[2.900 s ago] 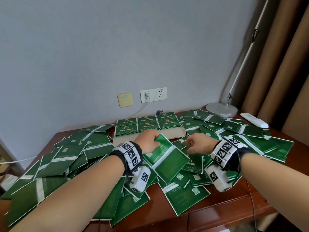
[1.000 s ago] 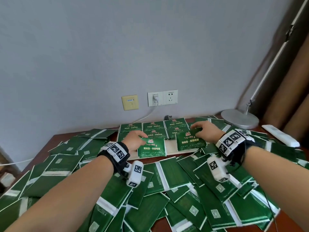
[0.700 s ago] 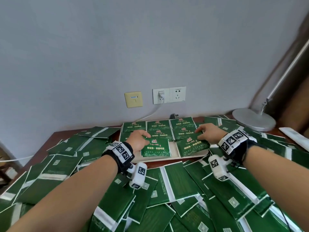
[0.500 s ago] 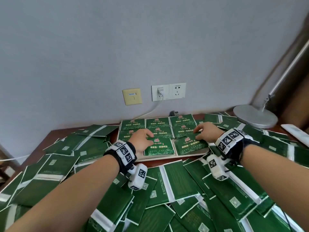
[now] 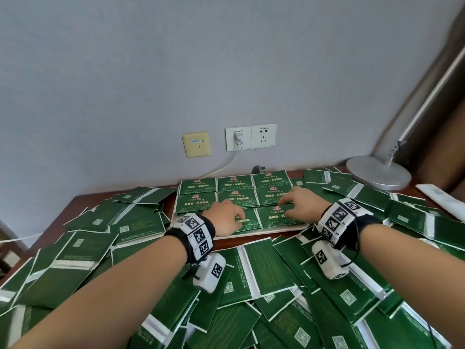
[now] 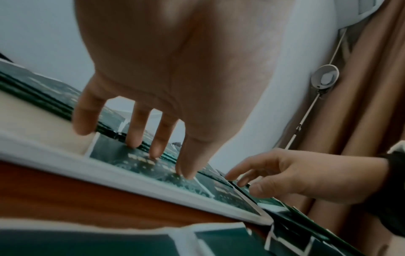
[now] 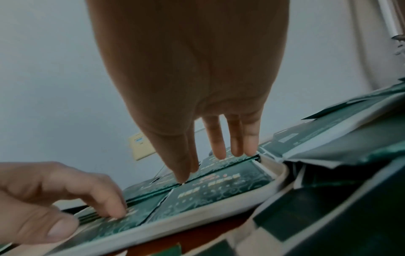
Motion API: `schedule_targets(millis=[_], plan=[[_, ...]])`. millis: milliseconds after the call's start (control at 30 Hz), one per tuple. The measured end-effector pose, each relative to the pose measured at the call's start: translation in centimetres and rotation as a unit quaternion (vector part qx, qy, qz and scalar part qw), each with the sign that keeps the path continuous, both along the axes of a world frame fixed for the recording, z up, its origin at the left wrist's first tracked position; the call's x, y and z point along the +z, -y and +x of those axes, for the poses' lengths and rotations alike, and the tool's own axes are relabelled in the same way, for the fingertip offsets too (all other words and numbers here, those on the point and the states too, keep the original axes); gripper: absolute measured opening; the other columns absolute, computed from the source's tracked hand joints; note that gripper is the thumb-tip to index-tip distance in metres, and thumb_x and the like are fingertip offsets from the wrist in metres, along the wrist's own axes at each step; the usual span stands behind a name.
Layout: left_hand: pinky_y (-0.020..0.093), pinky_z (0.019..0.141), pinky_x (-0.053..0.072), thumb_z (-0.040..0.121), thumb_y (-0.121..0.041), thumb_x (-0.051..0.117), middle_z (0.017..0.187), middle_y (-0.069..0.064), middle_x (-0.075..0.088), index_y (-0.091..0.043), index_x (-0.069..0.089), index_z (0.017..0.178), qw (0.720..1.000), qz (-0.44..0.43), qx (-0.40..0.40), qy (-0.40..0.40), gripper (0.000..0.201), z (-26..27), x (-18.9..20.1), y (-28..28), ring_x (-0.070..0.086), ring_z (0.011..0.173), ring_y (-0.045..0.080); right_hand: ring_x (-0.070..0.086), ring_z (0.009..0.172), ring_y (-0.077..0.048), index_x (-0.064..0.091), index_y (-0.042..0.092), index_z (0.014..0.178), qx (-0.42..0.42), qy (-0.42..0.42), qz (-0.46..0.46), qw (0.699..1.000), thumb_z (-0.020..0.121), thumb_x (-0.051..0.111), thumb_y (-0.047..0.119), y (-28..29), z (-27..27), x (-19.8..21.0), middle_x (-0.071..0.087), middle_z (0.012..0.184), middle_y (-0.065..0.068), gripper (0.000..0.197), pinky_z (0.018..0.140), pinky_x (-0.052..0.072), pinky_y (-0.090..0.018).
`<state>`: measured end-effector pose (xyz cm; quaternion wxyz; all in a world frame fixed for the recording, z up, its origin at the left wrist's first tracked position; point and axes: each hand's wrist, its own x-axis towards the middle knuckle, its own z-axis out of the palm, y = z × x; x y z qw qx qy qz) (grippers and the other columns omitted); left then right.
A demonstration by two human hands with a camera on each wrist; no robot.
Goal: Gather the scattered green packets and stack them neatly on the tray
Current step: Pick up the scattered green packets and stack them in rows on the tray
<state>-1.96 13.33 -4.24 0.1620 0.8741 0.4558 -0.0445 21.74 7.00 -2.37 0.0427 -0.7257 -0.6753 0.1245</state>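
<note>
Green packets [image 5: 278, 216] lie flat in the tray's [image 5: 254, 232] front row, mid-frame, directly under both hands: left hand [image 5: 225, 217] and right hand [image 5: 300, 206] press with spread, straight fingers [image 6: 156, 147] (nothing pinched); loose ones lie nearer, on the desk.

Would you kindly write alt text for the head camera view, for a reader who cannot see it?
Both hands, left hand and right hand, press fingertips on green packets laid in rows on a white tray by the wall. Loose packets cover the wooden table around it.
</note>
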Motion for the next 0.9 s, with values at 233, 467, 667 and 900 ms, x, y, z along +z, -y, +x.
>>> schedule_targets(millis=[233,467,667,900], plan=[[0.053,0.115,0.023,0.100,-0.035,0.050,0.149,0.013,0.033,-0.035,0.050,0.139,0.998,-0.027,-0.013,-0.053,0.040,0.4,-0.2,0.5,0.028,0.138,0.045,0.049,0.121,-0.025,0.051,0.035,0.138,0.061,0.049,-0.089,0.993,0.094,0.054,0.045,0.6,-1.4,-0.9,0.044,0.136,-0.005,0.045,0.105,0.040,-0.038],[0.048,0.116,0.026,0.098,-0.032,0.053,0.148,0.011,0.036,-0.033,0.052,0.139,0.999,-0.030,-0.024,-0.034,0.042,0.6,-0.6,0.2,0.033,0.137,0.038,0.048,0.123,-0.025,0.052,0.034,0.137,0.051,0.052,-0.093,0.993,0.094,0.057,0.044,0.7,-0.8,-0.9,0.042,0.138,-0.006,0.045,0.104,0.040,-0.036],[0.044,0.113,0.032,0.097,-0.031,0.054,0.148,0.010,0.036,-0.032,0.051,0.141,0.999,-0.035,-0.025,-0.028,0.044,0.7,-0.6,0.1,0.039,0.134,0.033,0.047,0.123,-0.025,0.052,0.035,0.137,0.046,0.047,-0.098,0.993,0.093,0.058,0.043,0.8,-0.9,-0.7,0.041,0.139,-0.005,0.045,0.105,0.040,-0.037],[0.044,0.114,0.032,0.096,-0.030,0.056,0.150,0.010,0.036,-0.030,0.050,0.142,0.999,-0.022,-0.023,-0.016,0.046,0.4,0.7,1.4,0.038,0.136,0.035,0.050,0.126,-0.020,0.053,0.025,0.138,0.032,0.004,-0.072,0.997,0.091,0.063,0.033,2.0,-1.2,0.4,0.049,0.143,-0.001,0.048,0.105,0.040,-0.032]])
